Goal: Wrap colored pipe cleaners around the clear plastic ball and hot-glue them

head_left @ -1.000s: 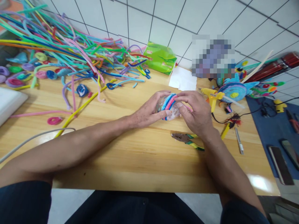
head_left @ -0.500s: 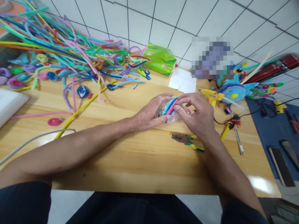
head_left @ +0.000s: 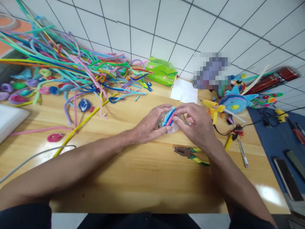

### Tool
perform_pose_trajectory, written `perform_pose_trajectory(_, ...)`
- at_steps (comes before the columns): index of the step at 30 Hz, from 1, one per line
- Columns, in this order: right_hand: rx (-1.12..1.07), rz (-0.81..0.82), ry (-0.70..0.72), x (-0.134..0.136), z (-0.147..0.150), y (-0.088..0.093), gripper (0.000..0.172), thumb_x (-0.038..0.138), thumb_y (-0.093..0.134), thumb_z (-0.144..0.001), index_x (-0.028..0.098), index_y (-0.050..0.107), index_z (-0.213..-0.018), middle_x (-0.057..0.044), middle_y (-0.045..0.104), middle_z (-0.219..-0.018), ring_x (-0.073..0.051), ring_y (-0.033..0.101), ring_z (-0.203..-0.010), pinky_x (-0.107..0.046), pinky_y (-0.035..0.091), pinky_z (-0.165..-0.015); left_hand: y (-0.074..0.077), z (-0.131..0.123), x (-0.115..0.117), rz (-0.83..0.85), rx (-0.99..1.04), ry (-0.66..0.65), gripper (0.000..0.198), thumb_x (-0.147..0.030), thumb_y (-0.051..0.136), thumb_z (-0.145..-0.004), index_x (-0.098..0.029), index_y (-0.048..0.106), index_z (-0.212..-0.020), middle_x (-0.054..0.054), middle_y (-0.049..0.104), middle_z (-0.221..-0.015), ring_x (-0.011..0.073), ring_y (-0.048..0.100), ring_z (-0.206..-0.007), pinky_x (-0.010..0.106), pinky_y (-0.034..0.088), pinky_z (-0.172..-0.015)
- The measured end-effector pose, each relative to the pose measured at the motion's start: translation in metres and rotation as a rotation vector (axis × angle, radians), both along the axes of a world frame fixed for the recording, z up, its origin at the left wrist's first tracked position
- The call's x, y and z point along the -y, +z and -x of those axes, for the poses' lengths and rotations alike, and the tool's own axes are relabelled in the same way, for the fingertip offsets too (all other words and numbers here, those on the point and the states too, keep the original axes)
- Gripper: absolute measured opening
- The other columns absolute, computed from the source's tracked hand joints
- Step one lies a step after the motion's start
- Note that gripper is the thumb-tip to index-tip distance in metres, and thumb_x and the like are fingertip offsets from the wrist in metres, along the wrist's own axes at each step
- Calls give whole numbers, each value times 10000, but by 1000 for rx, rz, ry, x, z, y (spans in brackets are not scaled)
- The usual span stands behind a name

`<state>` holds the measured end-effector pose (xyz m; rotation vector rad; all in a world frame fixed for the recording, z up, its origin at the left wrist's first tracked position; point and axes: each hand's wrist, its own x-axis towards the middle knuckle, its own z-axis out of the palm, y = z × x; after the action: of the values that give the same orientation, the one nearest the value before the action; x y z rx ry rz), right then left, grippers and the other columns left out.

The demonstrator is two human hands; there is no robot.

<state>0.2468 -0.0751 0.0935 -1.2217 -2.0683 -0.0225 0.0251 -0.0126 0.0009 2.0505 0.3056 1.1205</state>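
Note:
A clear, rounded object [head_left: 168,119] with blue, light blue and pink fuzzy strips around it is held between both hands above the wooden table. My left hand [head_left: 152,124] wraps its left side, thumb below and fingers above. On the right, my right hand [head_left: 194,122] pinches at the pink and blue strips with thumb and fingertips. Part of the object is hidden by the fingers. Pliers [head_left: 184,151] with yellow-green handles lie just below my right hand. A yellow glue gun [head_left: 213,108] stands behind it to the right.
Many coloured pipe cleaners [head_left: 78,68] are heaped at the back left, with fuzzy coils in front. A green packet [head_left: 161,71] and white paper [head_left: 184,90] are near the wall. On the right are a blue fuzzy fish [head_left: 235,103], a pen [head_left: 243,153] and a blue mat [head_left: 267,127].
The view has tilted, so the table and its objects appear lower. Both hands keep their hold on the object, with only slight finger movement.

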Motion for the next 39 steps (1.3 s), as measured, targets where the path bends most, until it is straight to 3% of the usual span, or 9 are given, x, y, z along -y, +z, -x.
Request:
perform_pose_trajectory(5,31,-52,-39,1,3,-2,68,215,759,-1046,280,774,-1057,-80,836,-1095,-290,784,-1050,-489,619,-948,1,2,1,-1,27,-4,736,-408,796,-1090,-334,454,-1738,185,584,-1742,362,552,-1679,628,485,-1395)
perform_pose_trajectory(13,-20,19,-54,9,4,-1,73,212,756,-1050,272,790,-1075,-54,769,-1005,-262,749,-967,-439,598,-842,8,8,5,5,-61,21,774,-361,812,-1081,-346,430,-1755,193,563,-1757,368,547,-1687,652,501,-1389)
perform_pose_trajectory(20,-1,27,-6,6,2,1,65,228,723,-1091,257,771,-1057,-61,788,-993,-255,761,-961,-435,621,-864,10,10,8,32,-64,33,750,-351,806,-1090,-333,452,-1751,185,570,-1747,347,542,-1689,601,500,-1403)
perform_pose_trajectory(25,-3,60,-12,8,1,4,55,242,737,-1089,272,782,-1078,-79,814,-1097,-267,761,-1028,-459,623,-899,10,10,8,10,-64,30,758,-363,801,-1097,-328,441,-1763,186,564,-1749,323,529,-1697,581,503,-1406)
perform_pose_trajectory(39,11,71,4,7,0,3,66,262,723,-1098,239,773,-1061,-86,830,-1071,-264,773,-1016,-447,611,-923,9,9,8,-4,-52,42,746,-352,807,-1096,-289,456,-1752,198,573,-1742,335,543,-1683,566,510,-1390)
